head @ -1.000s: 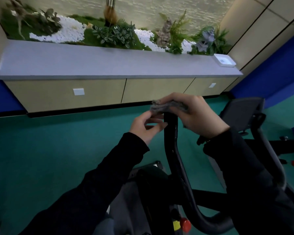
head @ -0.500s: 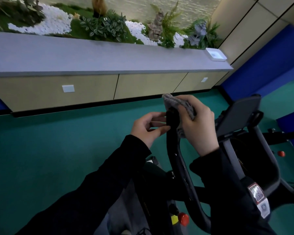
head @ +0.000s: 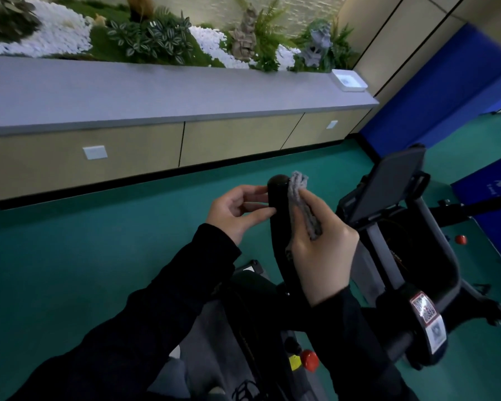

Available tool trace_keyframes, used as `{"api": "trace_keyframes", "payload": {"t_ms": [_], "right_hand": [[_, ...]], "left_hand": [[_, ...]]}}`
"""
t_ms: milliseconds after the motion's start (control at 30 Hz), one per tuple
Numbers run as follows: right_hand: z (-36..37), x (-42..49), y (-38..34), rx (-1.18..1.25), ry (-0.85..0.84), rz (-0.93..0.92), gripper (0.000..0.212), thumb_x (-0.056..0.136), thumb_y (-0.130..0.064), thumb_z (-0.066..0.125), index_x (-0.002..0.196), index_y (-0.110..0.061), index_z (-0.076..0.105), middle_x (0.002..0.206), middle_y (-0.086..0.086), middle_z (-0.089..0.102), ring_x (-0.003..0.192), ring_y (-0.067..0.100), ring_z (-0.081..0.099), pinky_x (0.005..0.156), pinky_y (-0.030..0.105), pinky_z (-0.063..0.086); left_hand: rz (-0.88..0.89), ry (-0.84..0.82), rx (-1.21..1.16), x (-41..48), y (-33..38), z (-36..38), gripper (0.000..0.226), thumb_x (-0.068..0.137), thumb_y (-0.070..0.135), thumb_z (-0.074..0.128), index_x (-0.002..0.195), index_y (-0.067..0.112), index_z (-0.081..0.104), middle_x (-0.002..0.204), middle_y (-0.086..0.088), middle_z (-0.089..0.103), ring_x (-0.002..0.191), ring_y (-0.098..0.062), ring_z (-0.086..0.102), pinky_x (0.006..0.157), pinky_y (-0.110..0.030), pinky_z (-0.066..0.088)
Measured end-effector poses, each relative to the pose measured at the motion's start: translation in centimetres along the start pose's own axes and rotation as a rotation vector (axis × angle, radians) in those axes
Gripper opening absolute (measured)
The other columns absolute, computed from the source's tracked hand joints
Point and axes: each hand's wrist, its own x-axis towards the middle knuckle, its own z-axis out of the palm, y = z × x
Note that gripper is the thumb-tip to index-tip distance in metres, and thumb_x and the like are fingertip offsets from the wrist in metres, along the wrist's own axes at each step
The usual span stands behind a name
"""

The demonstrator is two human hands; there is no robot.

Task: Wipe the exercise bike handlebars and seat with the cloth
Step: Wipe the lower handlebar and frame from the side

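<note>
The black handlebar point(head: 277, 198) of the exercise bike rises in the middle of the view, its rounded tip bare. My right hand point(head: 321, 256) grips a bunched grey cloth point(head: 302, 204) and holds it against the bar's right side, just below the tip. My left hand point(head: 237, 212) is on the bar's left side, thumb and fingertips touching it with the fingers loosely bent. The seat is not in view.
The bike's black screen holder point(head: 388, 186) and frame point(head: 434, 285) stand to the right, with a red knob point(head: 309, 360) low down. A long cabinet point(head: 156, 117) with plants runs along the wall beyond the green floor point(head: 70, 270). A white tray point(head: 349, 80) sits on its right end.
The cloth has slid from over the handlebar tip down its right side, leaving the tip uncovered. The camera has tilted and moved closer. My left hand stays beside the bar.
</note>
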Motion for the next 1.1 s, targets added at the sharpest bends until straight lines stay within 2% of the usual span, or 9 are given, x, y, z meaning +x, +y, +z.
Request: {"api": "trace_keyframes", "payload": {"t_ms": [167, 333, 467, 600, 767, 867, 933, 1033, 1100], "right_hand": [[-1.3, -2.3, 1.3, -0.056, -0.086, -0.082, 0.027, 0.081, 0.001, 0.069, 0.108, 0.000, 0.070, 0.097, 0.011, 0.074, 0.086, 0.017, 0.071, 0.073, 0.020, 0.053], [-0.8, -0.5, 1.6, 0.000, -0.074, -0.243, 0.027, 0.084, 0.010, 0.064, 0.109, 0.001, 0.070, 0.119, 0.014, 0.066, 0.118, 0.024, 0.060, 0.096, 0.031, 0.051], [-0.8, 1.7, 2.3, 0.013, -0.221, -0.511, 0.028, 0.089, 0.014, 0.053, 0.108, 0.003, 0.069, 0.127, 0.014, 0.061, 0.131, 0.028, 0.049, 0.104, 0.041, 0.046], [-1.8, 4.4, 3.7, 0.033, -0.389, -0.809, 0.024, 0.086, 0.017, 0.056, 0.102, 0.006, 0.071, 0.120, 0.016, 0.065, 0.128, 0.034, 0.050, 0.102, 0.049, 0.044], [-2.0, 7.2, 3.0, -0.045, -0.787, -1.158, 0.021, 0.087, 0.013, 0.055, 0.093, 0.002, 0.072, 0.105, 0.010, 0.072, 0.120, 0.031, 0.058, 0.106, 0.054, 0.038], [-2.1, 8.9, 2.2, -0.036, -0.944, -1.239, 0.027, 0.092, 0.005, 0.044, 0.094, 0.002, 0.071, 0.104, 0.012, 0.071, 0.118, 0.030, 0.059, 0.111, 0.053, 0.031], [-1.9, 9.8, 1.7, -0.043, -0.966, -1.240, 0.029, 0.094, 0.003, 0.042, 0.095, 0.003, 0.071, 0.107, 0.013, 0.070, 0.118, 0.029, 0.059, 0.115, 0.047, 0.028], [-1.4, 9.3, 1.6, -0.066, -1.010, -1.339, 0.029, 0.094, 0.001, 0.042, 0.094, 0.005, 0.071, 0.105, 0.017, 0.070, 0.110, 0.033, 0.062, 0.111, 0.037, 0.035], [-1.2, 9.3, 1.4, -0.092, -1.087, -1.393, 0.025, 0.093, 0.004, 0.047, 0.099, 0.005, 0.071, 0.105, 0.017, 0.069, 0.108, 0.034, 0.062, 0.105, 0.041, 0.041]], "left_hand": [[-0.022, 0.017, 0.016, -0.1, -0.2, 0.1, 0.028, 0.074, -0.005, 0.071, 0.089, 0.019, 0.067, 0.075, 0.015, 0.072, 0.074, 0.000, 0.066, 0.069, -0.010, 0.049], [-0.059, 0.066, 0.011, -0.5, -0.6, 0.5, 0.021, 0.077, 0.002, 0.070, 0.084, 0.022, 0.068, 0.073, 0.015, 0.072, 0.072, 0.002, 0.066, 0.065, -0.009, 0.048], [-0.107, 0.186, -0.016, -1.5, -1.6, 1.1, 0.016, 0.079, 0.009, 0.071, 0.079, 0.025, 0.068, 0.067, 0.015, 0.070, 0.066, 0.004, 0.064, 0.060, -0.007, 0.045], [-0.177, 0.218, -0.052, -3.2, -2.9, 2.2, 0.014, 0.079, 0.007, 0.070, 0.080, 0.020, 0.067, 0.059, 0.018, 0.066, 0.055, 0.008, 0.058, 0.054, -0.005, 0.040], [-0.178, 0.311, -0.081, -4.7, -3.6, 3.8, 0.013, 0.080, 0.008, 0.071, 0.081, 0.020, 0.065, 0.054, 0.019, 0.063, 0.049, 0.010, 0.054, 0.051, -0.004, 0.038], [-0.176, 0.386, -0.160, -5.3, -4.0, 4.4, 0.011, 0.080, 0.005, 0.071, 0.086, 0.013, 0.066, 0.056, 0.017, 0.062, 0.046, 0.009, 0.053, 0.050, -0.003, 0.038], [-0.162, 0.414, -0.227, -5.6, -4.3, 4.9, 0.013, 0.081, 0.001, 0.069, 0.092, 0.006, 0.065, 0.049, 0.016, 0.060, 0.044, 0.008, 0.053, 0.048, -0.003, 0.037], [-0.133, 0.457, -0.275, -5.8, -4.5, 5.6, 0.015, 0.081, -0.003, 0.067, 0.096, 0.000, 0.064, 0.043, 0.015, 0.057, 0.041, 0.007, 0.051, 0.046, -0.003, 0.036], [-0.119, 0.483, -0.295, -5.8, -4.6, 5.9, 0.021, 0.081, -0.005, 0.066, 0.102, -0.006, 0.064, 0.042, 0.015, 0.057, 0.040, 0.007, 0.050, 0.045, -0.003, 0.035]]}}
